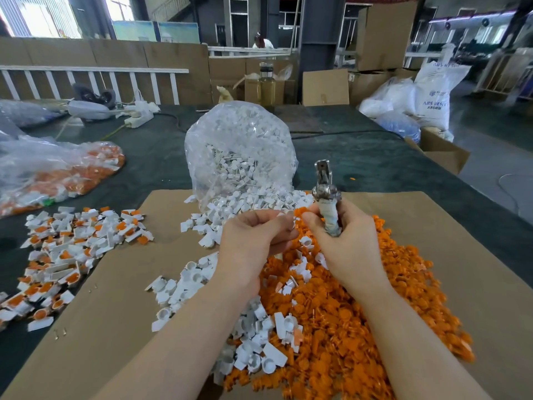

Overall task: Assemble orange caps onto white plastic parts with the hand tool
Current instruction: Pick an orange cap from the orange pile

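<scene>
White plastic part [288,219] pinched in left hand [253,241]; right hand [343,241] grips tape-wrapped metal hand tool [327,197]. Misaligned orange cap could jam.

Bare cardboard sheet [121,327] lies open along the near-left of the tabletop [375,157], between the finished pieces [69,249] at the left edge and the white parts [196,287] at centre. The orange caps [360,319] cover the near-right of the sheet almost to its right margin. A bulging clear bag [239,148] stands upright behind both heaps, blocking the centre. A second bag [57,171] lies slumped at the left edge. The far-right tabletop shows bare green surface, crossed by a black cable [346,134].
</scene>
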Motion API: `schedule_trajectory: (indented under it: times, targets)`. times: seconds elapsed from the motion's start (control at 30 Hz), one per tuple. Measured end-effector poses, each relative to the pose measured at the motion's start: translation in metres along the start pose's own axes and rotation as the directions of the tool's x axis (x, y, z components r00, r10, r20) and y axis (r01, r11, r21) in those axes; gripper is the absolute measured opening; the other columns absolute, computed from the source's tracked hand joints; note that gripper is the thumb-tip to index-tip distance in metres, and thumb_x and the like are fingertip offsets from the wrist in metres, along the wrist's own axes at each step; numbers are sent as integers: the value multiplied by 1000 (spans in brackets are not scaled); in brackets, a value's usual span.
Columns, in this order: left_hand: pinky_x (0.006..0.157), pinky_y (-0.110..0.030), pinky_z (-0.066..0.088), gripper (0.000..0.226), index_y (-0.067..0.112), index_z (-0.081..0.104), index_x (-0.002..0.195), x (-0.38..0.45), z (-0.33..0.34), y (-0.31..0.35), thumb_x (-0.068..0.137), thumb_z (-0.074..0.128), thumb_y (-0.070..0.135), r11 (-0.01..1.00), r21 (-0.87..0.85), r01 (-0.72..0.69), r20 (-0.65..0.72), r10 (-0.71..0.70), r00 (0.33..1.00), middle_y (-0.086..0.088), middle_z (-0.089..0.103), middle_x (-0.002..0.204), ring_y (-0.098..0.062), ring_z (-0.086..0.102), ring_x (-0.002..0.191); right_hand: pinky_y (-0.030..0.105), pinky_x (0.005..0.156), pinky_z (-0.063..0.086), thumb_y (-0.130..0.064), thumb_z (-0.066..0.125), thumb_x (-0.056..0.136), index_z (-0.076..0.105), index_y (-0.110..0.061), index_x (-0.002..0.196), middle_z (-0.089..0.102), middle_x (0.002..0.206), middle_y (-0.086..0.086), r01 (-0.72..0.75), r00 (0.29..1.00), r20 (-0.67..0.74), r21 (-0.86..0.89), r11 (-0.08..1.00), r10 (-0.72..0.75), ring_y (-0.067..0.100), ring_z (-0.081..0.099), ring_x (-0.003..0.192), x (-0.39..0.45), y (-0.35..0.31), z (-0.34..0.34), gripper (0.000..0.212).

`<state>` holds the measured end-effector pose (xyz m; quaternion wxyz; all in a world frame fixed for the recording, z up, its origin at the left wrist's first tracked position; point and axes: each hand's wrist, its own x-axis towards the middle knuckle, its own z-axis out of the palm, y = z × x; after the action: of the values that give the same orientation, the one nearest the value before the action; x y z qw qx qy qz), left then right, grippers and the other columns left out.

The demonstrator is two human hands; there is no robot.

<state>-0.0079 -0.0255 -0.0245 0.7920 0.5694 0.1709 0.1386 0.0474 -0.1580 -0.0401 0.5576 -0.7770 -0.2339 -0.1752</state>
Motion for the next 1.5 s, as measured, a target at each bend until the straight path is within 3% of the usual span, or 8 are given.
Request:
schedule_trajectory:
  times: [0.33,0.53,0.73,0.83,1.03,1.13,1.27,1.5]
  targets:
    - [61,-21,56,16,-1,73,94,-4,4,-2,79,77,3,997,-7,-79,-33,78,996,-17,75,78,-19,73,69,44,57,51,-29,72,86,62,-27,87,64,68,-2,69,997,-38,-44,997,-71,17,59,60,-4,0,2,10]
    - [62,-22,58,9,3,75,85,-10,9,-3,77,79,4,980,49,-194,-58,196,979,-12,74,73,-21,73,68,36,52,46,-26,72,86,59,-33,84,61,64,-5,97,994,-54,-52,994,-100,14,56,58,-5,-2,3,16]
    - [72,-35,61,9,20,77,78,-12,9,-5,75,84,14,929,237,-285,-77,311,947,-1,74,71,-23,73,72,39,56,48,-24,73,86,63,-22,87,63,68,-4,80,996,-34,-49,996,-81,13,58,61,-4,-2,2,10]
    - [73,-36,61,10,22,77,77,-12,9,-5,75,84,15,923,251,-291,-89,321,943,1,74,71,-22,72,72,37,56,48,-23,73,86,64,-20,86,63,68,-3,80,997,-14,-37,996,-80,14,57,61,-4,-2,1,9]
    - [59,-17,51,8,24,76,75,-11,10,-6,74,83,22,910,302,-283,-137,335,932,6,73,70,-7,66,63,22,54,46,-23,72,87,67,-18,95,64,73,-10,39,996,86,-25,999,-37,8,58,63,0,1,-1,11]
    - [59,-25,56,9,25,74,74,-9,9,-5,75,83,25,908,325,-263,-185,334,924,6,73,68,-11,67,62,22,55,45,-19,71,88,67,-20,98,65,75,-9,33,988,152,-25,999,-28,7,57,63,0,2,-2,11]
    - [73,-39,61,9,25,73,77,-8,6,-2,79,81,21,907,316,-280,-166,343,924,4,74,70,-18,72,71,38,68,56,-19,68,89,67,-21,105,70,87,-5,0,970,243,-29,1000,7,12,65,78,3,1,-11,16]
    - [76,-34,61,9,23,72,80,-7,5,-2,82,78,17,911,275,-307,-132,352,927,4,74,72,-16,73,73,40,67,53,-23,68,88,66,-25,98,68,81,-6,11,924,377,-185,983,60,11,63,72,8,7,-26,11]
